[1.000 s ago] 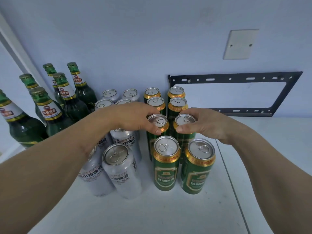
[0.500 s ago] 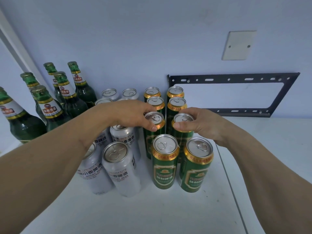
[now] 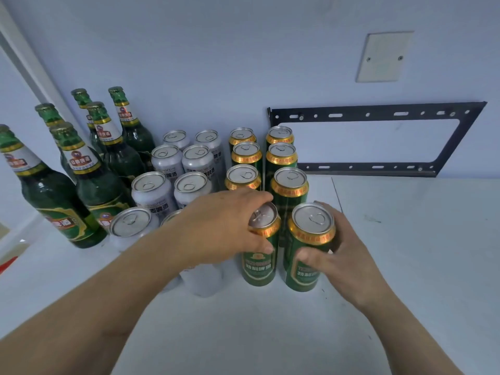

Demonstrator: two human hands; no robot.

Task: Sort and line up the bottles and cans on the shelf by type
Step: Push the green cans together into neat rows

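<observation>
Green and gold cans stand in two rows on the white shelf [image 3: 405,253]. My left hand [image 3: 224,226] grips the top of the front left green can [image 3: 259,266]. My right hand [image 3: 332,255] wraps the side of the front right green can [image 3: 308,266]. Behind them stand more green cans [image 3: 289,182], reaching back to the wall. To their left are two rows of silver cans [image 3: 151,190]; my left forearm hides the nearest ones in part. Several green glass bottles [image 3: 89,180] stand at the far left.
A black metal bracket [image 3: 378,115] is fixed to the blue wall behind the shelf's right half, with a blank white wall plate [image 3: 384,56] above it. A seam [image 3: 336,196] runs across the shelf to the right of the cans.
Both hands have drawn back from the third-row green cans to the two front green cans and closed on them. The view has shifted a little closer.
</observation>
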